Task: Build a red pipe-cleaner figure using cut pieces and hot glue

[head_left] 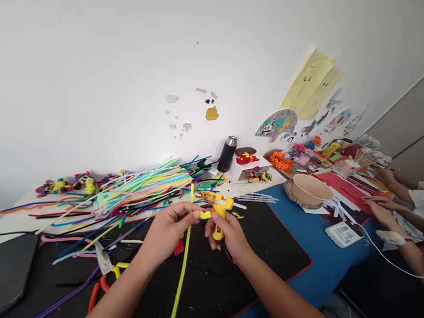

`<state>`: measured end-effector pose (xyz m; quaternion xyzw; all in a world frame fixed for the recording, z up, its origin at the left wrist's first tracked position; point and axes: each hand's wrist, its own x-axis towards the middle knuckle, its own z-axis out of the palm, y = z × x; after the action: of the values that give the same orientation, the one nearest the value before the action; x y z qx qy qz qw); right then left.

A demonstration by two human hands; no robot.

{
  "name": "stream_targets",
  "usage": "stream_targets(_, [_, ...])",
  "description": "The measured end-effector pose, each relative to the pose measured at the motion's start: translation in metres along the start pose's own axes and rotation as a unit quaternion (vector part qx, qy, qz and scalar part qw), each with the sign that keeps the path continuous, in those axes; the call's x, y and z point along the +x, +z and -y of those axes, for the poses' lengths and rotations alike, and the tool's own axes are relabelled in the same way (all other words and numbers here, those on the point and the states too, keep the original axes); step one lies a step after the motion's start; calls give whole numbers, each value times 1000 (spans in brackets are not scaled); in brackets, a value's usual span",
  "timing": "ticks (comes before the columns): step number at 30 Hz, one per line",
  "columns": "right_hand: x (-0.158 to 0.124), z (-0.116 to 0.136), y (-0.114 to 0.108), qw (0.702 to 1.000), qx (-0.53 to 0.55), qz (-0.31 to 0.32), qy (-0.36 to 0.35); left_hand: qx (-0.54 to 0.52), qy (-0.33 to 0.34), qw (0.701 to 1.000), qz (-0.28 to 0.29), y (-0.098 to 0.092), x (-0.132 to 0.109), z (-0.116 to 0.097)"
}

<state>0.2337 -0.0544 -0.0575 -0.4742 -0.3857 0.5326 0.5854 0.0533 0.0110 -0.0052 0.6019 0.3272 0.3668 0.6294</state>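
Note:
My left hand [173,227] is closed, its thumb and fingers pinching a short bent yellow pipe cleaner [205,214]. A long yellow-green pipe cleaner [185,262] runs down past the same hand; whether the fingers also grip it I cannot tell. In my right hand [230,233] is a small yellow hot glue gun [220,209], its nozzle end pointing left above the pinched piece. Fingers wrap its handle, and part of the handle is hidden. Below both hands lies a black mat [269,256].
At the left are scissors [105,263] and a thick pile of coloured pipe cleaners [141,188]. A black thermos [227,154] stands by the wall near a white box [240,170]. Clear glue sticks [256,198] lie behind the mat. A bowl [313,189] and another person's hands [380,207] are at the right.

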Motion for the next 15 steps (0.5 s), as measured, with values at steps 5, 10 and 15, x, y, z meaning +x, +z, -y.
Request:
stream_targets(5, [-2,10,-5,1000,10,-19,-20,73,-24,997,12,-8,-1,-6])
stream_targets(10, [-9,24,-5,997,-69,-9,-22,199,-21,980,24,-13,-4,-6])
stream_targets(15, [-18,30,2,988,-150,-18,-36,277,-16,960,47,-15,-6,-2])
